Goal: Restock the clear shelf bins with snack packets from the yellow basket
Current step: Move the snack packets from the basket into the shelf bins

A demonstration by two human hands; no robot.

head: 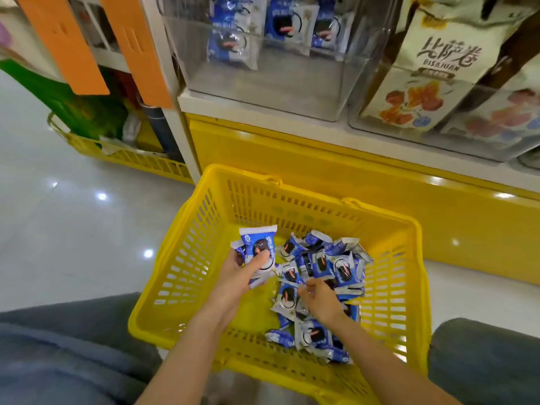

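Upright packets [257,249] in left hand [237,274]; right hand [319,300] perhaps pinches another.

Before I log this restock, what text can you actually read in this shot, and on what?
"比萨卷" above "BISAJUAN": cream bag in the right clear bin.
Dark label under it: blurred.
Print on the blue snack packets in the yellow basket and the left hand: too small.
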